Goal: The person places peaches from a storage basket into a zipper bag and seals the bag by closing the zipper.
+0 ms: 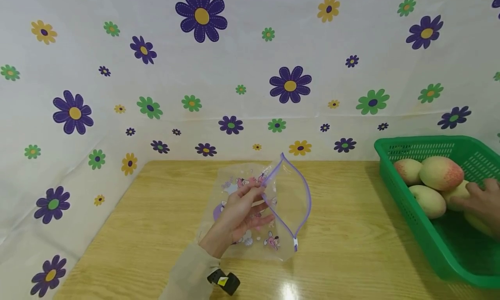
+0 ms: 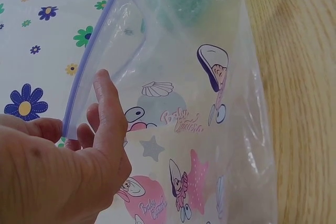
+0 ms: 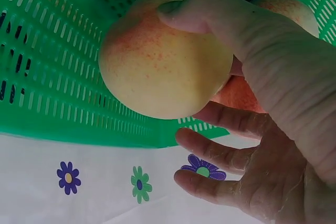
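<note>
My left hand (image 1: 244, 213) pinches one purple zip edge of a clear printed zip bag (image 2: 157, 156) between thumb and forefinger, the other fingers extended beside the film. The bag lies over the table with its mouth gaping to the right, its white slider (image 1: 295, 242) at the near corner. Inside the green basket (image 1: 410, 230), my right hand (image 3: 262, 145) has its thumb on top of a yellow-pink peach (image 3: 157, 66) and its forefinger partly hidden behind the fruit. The remaining fingers are spread below.
Several more peaches, one of them a blushed peach (image 1: 441, 173), lie in the basket around the right hand. The wooden table (image 1: 343, 230) meets a flower-printed white sheet (image 1: 242, 61) at the back and left. A black band (image 1: 223, 281) is on the left wrist.
</note>
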Motion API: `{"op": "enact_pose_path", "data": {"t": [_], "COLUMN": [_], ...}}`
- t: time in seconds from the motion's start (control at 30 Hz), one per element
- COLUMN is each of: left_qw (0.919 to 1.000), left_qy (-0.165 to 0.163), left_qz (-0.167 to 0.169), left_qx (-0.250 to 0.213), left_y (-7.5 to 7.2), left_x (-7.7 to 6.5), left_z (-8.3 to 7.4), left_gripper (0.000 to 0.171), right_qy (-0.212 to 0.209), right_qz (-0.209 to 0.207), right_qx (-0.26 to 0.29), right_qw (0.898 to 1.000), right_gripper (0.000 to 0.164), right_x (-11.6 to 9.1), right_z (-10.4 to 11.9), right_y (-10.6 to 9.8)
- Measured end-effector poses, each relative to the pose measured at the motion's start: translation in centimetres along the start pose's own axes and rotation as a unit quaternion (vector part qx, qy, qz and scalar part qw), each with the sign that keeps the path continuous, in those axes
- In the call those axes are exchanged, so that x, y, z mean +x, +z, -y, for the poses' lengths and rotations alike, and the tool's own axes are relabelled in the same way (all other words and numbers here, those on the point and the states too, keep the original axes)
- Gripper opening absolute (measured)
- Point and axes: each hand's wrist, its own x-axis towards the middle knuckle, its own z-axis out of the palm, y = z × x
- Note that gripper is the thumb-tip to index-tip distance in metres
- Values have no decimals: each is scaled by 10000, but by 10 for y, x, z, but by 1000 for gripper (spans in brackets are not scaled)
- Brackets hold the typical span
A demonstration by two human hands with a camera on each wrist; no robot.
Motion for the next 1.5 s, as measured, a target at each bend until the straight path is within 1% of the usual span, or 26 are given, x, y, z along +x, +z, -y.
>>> {"op": "enact_pose_path", "data": {"t": [0.03,0.07,0.1,0.17,0.2,0.33,0.47,0.6,0.67,0.77,0.8,0.87,0.93,1.03,1.07,1.1,1.17,1.23,1.3,1.33,1.4,1.43,1.5], "left_qw": [10000,10000,10000,10000,10000,10000,9999,10000,10000,10000,10000,10000,10000,10000,10000,10000,10000,10000,9999,9999,10000,10000,10000], "left_qy": [5,10,13,13,10,40,53,17,-4,-23,-23,-16,-6,15,14,12,1,-13,-16,-11,1,6,21], "left_qz": [0,-8,-17,-30,-38,24,95,72,51,27,24,21,21,40,38,44,56,53,63,61,56,55,64], "left_qx": [9,24,34,50,52,10,-26,-2,-1,2,-1,-4,-7,-16,-22,-29,-54,-71,-82,-80,-65,-56,-43], "left_y": [0,1,1,1,2,2,2,2,1,1,0,0,0,0,0,0,0,0,0,0,-1,-1,-1], "left_x": [0,0,0,0,0,0,0,0,0,0,0,0,0,0,0,0,1,1,1,1,1,1,0], "left_z": [0,-1,-1,-2,-2,-2,-1,0,0,1,1,1,1,1,1,1,1,1,2,2,1,1,1], "left_gripper": [23,23,24,24,23,21,20,22,23,24,24,24,23,23,23,23,23,22,23,23,24,24,24], "right_qy": [-10,-30,-90,-137,-147,-408,-642,-621,-591,-478,-445,-457,-552,-720,-714,-657,-489,-312,-175,-168,-170,-152,-147], "right_qz": [-90,-80,-301,-422,-409,-582,-703,-507,-421,-137,-58,-27,17,-33,76,117,248,387,386,360,159,57,-297], "right_qx": [-106,-212,-302,-454,-511,-473,-435,-721,-855,-1005,-1050,-1106,-1167,-1179,-1148,-1083,-985,-887,-806,-825,-841,-863,-877], "right_qw": [9999,9997,9991,9980,9977,9963,9945,9942,9937,9937,9935,9928,9916,9904,9908,9919,9936,9948,9958,9958,9962,9961,9956], "right_gripper": [43,45,43,41,41,45,59,73,75,81,82,82,82,80,81,86,83,88,94,92,86,78,61], "right_x": [1,0,0,0,0,0,2,3,5,6,7,10,12,14,13,12,10,7,5,6,7,9,13], "right_z": [0,0,0,1,1,0,-2,-2,-1,2,3,5,6,3,2,0,-3,-6,-9,-8,-6,-4,-1], "right_y": [0,-1,-1,-1,-2,-3,-5,-9,-11,-16,-17,-20,-22,-18,-17,-13,-7,-1,2,-1,-4,-8,-16]}}
